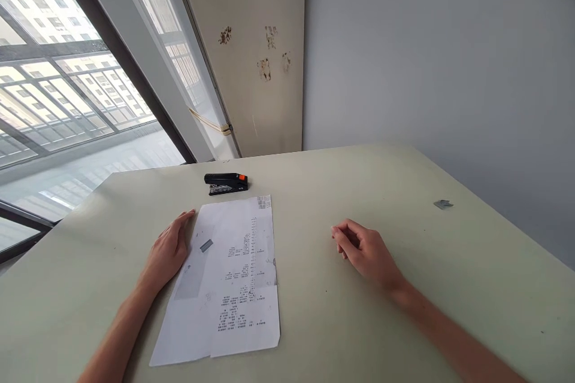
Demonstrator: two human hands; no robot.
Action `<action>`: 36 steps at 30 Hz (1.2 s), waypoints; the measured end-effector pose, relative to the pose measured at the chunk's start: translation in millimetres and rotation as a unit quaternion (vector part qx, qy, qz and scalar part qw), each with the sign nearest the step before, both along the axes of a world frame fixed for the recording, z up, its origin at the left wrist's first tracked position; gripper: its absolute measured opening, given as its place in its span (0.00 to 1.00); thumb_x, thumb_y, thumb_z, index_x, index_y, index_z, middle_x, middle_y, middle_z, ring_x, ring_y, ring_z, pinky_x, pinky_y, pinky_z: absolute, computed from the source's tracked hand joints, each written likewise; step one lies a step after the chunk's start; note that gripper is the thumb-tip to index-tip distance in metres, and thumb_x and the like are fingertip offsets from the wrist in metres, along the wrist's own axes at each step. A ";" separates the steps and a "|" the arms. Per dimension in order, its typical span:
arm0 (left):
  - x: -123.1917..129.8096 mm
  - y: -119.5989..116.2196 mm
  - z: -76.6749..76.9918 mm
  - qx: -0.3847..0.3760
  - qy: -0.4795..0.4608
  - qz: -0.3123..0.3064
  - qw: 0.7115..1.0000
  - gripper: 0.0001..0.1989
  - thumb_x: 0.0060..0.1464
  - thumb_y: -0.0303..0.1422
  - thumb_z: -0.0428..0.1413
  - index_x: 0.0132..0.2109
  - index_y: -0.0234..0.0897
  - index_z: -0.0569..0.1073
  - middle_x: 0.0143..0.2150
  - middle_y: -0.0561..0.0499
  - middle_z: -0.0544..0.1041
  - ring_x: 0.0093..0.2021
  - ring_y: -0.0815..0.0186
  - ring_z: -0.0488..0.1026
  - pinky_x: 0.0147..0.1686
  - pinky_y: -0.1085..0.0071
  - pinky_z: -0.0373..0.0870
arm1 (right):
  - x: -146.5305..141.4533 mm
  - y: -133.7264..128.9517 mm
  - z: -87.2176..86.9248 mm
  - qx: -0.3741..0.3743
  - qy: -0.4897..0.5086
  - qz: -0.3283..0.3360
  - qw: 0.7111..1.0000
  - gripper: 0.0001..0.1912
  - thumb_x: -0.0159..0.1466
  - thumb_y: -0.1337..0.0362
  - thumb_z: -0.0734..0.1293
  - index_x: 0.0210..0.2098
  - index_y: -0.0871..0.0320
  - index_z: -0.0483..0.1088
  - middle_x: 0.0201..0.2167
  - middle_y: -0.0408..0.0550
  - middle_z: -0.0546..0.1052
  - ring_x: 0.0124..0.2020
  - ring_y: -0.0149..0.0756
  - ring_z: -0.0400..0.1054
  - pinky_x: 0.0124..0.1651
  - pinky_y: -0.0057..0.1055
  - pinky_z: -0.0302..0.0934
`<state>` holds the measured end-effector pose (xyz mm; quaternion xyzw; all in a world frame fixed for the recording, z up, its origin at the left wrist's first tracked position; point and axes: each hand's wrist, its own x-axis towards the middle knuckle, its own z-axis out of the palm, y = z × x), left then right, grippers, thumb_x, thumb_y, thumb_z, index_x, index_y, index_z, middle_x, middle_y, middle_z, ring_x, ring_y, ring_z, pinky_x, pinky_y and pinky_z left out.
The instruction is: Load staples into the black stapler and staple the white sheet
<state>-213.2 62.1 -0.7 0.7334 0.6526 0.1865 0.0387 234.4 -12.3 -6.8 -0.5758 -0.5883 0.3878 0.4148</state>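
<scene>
Printed white paper sheets point(233, 287) lie on the pale table point(314, 191), left of centre. On their left part sits a small grey strip point(206, 245). A black stapler point(226, 183) with an orange patch rests just beyond the top edge of the sheets. My left hand point(168, 248) lies flat beside the sheets' left edge, fingers stretched out and holding nothing. To the right of the sheets my right hand point(366, 251) rests on the table, its fingers curled together; nothing shows in them.
Near the table's right side is a small grey scrap point(442, 204). A grey wall point(426, 60) borders the table at the right, a stained beige panel point(269, 102) stands behind it, and a window point(67, 72) is at the left.
</scene>
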 end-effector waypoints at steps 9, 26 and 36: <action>-2.2 0.4 -1.3 -0.015 0.001 -0.005 1.000 0.27 0.62 0.31 0.43 0.67 0.43 0.63 0.71 0.50 0.70 0.72 0.52 0.65 0.68 0.50 0.64 | -1.9 -1.0 0.4 -0.002 -0.008 0.002 1.000 0.24 0.72 0.42 0.61 0.30 0.53 0.67 0.24 0.40 0.70 0.23 0.33 0.61 0.26 0.30 0.55; -3.9 -0.1 -4.3 -0.008 0.010 -0.018 1.000 0.26 0.62 0.31 0.43 0.66 0.43 0.62 0.72 0.49 0.69 0.73 0.53 0.63 0.69 0.52 0.63 | -1.7 -3.0 0.4 -0.003 -0.020 0.012 1.000 0.22 0.73 0.45 0.61 0.31 0.53 0.69 0.24 0.40 0.70 0.22 0.32 0.58 0.26 0.30 0.53; -6.2 1.4 -7.6 0.005 0.026 -0.012 1.000 0.26 0.62 0.32 0.42 0.66 0.43 0.63 0.71 0.49 0.70 0.72 0.54 0.65 0.68 0.53 0.65 | -0.9 -1.9 -1.5 -0.005 -0.022 0.003 1.000 0.22 0.73 0.45 0.61 0.31 0.53 0.69 0.24 0.41 0.70 0.23 0.32 0.59 0.25 0.29 0.53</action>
